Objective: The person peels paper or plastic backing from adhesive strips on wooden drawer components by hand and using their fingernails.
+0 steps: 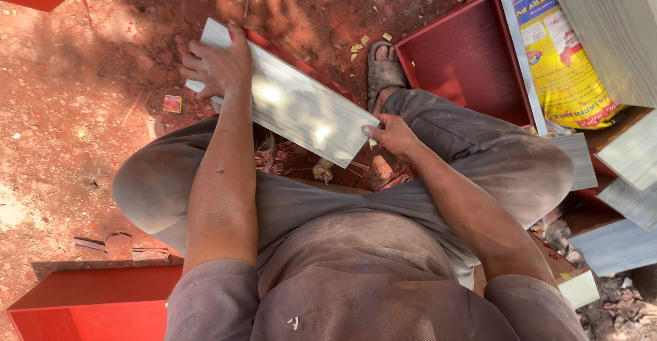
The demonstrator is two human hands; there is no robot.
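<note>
Outdoors, on packed red earth, a seated person holds a pale grey laminate board [291, 101] across the knees. The left hand [215, 64] clasps the board's far end, fingers wrapped over the top edge and palm pressed to its face. The right hand [391, 136] pinches the near corner, thumb on the face and fingers curled beneath. Both hands are closed on the board, which hangs clear of the ground between them.

The board's long axis runs on a slant from the left hand's grip, up and away, down to the right hand's grip close to the body. Its grained grey face is turned upward, dappled with sunlight. A red edge shows just behind its upper long side.

Beyond the left hand's grip the ground lies open, marked only by scattered chips and a small coloured box [172, 103]. Past the right hand's grip the room tightens: a sandalled foot [383, 67] rests just beyond the board's lower end, and a red open box [469, 60] stands beside it. Farther to that side lie a yellow printed sack [564, 67] and a stack of grey panels [616, 30]. Another red box [96, 303] sits near the person's left elbow.
</note>
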